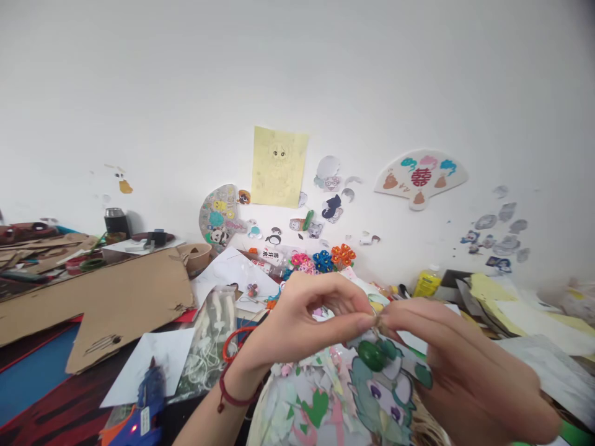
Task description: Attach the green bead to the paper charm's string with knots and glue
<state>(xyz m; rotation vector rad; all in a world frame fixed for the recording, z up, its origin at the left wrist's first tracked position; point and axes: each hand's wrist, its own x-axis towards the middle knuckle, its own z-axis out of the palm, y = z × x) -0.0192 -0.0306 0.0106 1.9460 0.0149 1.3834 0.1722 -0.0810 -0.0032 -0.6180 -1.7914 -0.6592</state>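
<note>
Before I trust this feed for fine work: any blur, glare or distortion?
Head view: small piece between the fingers too soft to make out; head view: highlights on green bead and clear plastic bag; head view: wide-angle stretching near the edges, soft shadow beside black thermos.

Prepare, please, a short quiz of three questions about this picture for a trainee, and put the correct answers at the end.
1. True or false: in the picture, the yellow drawing hangs to the left of the white fan.

2. The fingertips of the left hand and the right hand meet just above which thing in the picture?
a) the yellow bottle
b) the green oval
c) the glue gun

3. Which three colours do the flower bunches near the wall show, from left to right?

Key: 1. True. 2. b. 3. Pink, blue, orange.
</note>
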